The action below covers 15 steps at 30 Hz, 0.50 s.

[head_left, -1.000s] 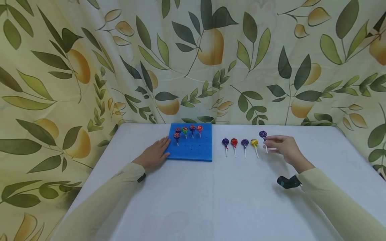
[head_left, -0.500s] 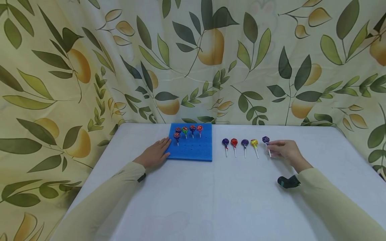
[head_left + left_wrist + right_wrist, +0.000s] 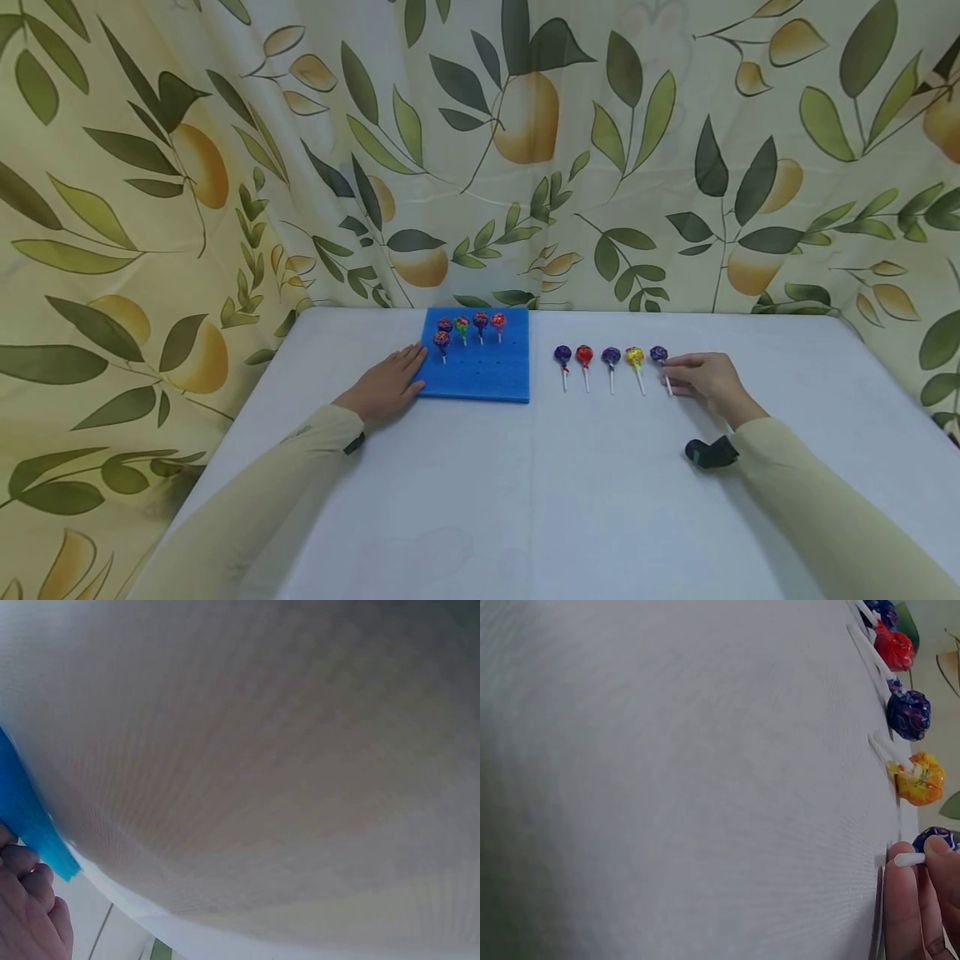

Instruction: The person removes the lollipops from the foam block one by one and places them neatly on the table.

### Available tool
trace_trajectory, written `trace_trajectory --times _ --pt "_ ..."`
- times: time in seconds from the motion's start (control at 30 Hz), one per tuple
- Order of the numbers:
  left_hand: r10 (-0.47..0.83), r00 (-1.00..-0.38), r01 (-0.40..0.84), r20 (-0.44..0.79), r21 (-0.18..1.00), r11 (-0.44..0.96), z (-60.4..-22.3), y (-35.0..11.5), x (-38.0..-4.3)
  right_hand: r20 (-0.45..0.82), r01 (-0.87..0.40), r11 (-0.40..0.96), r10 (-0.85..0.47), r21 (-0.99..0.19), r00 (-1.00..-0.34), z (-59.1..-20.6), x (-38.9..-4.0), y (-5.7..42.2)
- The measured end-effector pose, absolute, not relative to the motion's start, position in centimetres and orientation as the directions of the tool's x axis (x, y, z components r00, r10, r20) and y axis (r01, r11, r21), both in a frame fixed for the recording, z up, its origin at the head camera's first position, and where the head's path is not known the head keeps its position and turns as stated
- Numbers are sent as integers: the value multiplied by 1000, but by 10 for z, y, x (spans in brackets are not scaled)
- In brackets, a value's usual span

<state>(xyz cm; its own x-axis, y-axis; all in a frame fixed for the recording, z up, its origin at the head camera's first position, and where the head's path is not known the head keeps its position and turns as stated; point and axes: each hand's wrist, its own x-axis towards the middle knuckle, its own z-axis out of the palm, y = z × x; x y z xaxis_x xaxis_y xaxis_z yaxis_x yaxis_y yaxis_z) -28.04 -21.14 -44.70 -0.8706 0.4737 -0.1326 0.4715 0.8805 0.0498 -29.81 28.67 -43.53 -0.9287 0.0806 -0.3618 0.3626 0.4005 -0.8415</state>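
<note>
A: The right hand (image 3: 708,379), what does it do in the head view?
B: It pinches a purple lollipop (image 3: 658,354) between thumb and fingers, at the right end of a row. Next to it, on the white table (image 3: 480,500), lie a yellow lollipop (image 3: 635,357), a red lollipop (image 3: 584,356) and two other purple lollipops (image 3: 611,356).
A: And the left hand (image 3: 386,385)?
B: Its fingers are stretched out and rest at the left edge of a blue board (image 3: 495,379). Five lollipops (image 3: 480,319) stand upright in this board.
A: What gives the left wrist view?
B: Only a part of the left hand, in the low corner near the blue edge; so cut off, the exact contact is hard to judge.
A: And the right wrist view?
B: The thumb holds the white stick (image 3: 909,859) against the fingers, close to the purple head. The yellow lollipop is the nearest neighbour.
</note>
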Motion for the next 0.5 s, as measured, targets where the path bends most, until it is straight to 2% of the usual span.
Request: trace_trajectory --times 0.3,0.5 --pt "471 -872 469 -133 46 882 -445 -210 -280 -387 396 417 110 -818 -915 -435 -303 288" --pt "475 -870 473 -130 51 880 -446 -211 -280 -363 384 528 148 -758 -920 -436 -305 287"
